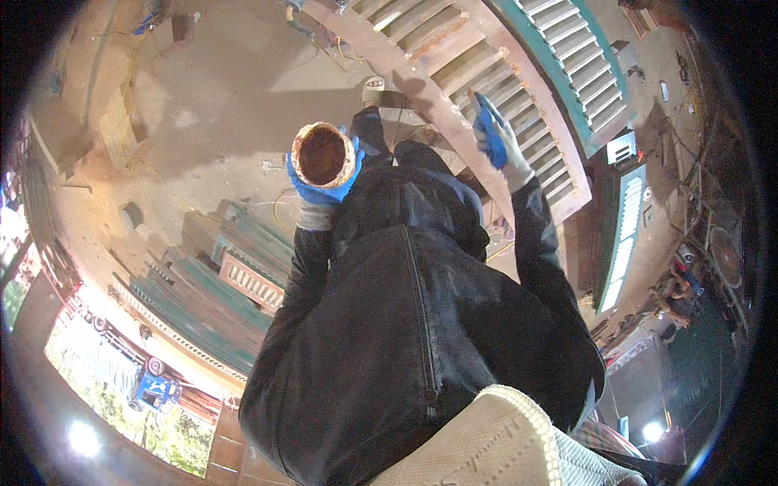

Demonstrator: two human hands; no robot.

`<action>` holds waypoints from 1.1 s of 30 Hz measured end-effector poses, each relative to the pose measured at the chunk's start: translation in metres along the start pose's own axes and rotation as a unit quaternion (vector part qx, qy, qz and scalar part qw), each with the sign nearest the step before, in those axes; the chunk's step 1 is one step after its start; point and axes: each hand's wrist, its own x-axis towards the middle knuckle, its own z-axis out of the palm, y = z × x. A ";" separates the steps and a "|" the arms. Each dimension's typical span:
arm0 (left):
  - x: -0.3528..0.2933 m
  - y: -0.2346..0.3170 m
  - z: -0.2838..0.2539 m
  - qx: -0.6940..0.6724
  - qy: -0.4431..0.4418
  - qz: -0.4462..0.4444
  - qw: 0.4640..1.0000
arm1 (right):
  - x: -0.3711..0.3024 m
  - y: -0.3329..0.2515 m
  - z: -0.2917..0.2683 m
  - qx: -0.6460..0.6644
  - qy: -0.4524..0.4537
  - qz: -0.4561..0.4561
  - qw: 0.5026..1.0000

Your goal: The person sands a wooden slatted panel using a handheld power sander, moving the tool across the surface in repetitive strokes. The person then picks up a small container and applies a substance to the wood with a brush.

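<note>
My left hand (318, 194), in a blue and grey work glove, is wrapped round a round pot (297, 159) with a crusted, pale rim. Reddish-brown material lies inside the pot, its mouth facing up. My right hand (496, 142), gloved the same way, is over a louvered wooden shutter panel (442, 109) with a pinkish-brown frame and slats. Its fingers are drawn together over the inner edge; a thin thing seems to stick out at the fingertips, too small to name.
A green-framed louvered panel (582, 121) lies beyond the pinkish one, and another (622, 235) stands at the right. Stacked green boards and shutters (194, 283) lie at the lower left. A wooden block (120, 130) and cables (328, 50) are on the floor.
</note>
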 end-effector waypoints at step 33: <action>0.192 0.140 0.115 0.211 -0.023 -0.245 0.946 | 0.028 -0.036 0.207 0.183 0.280 -0.016 0.942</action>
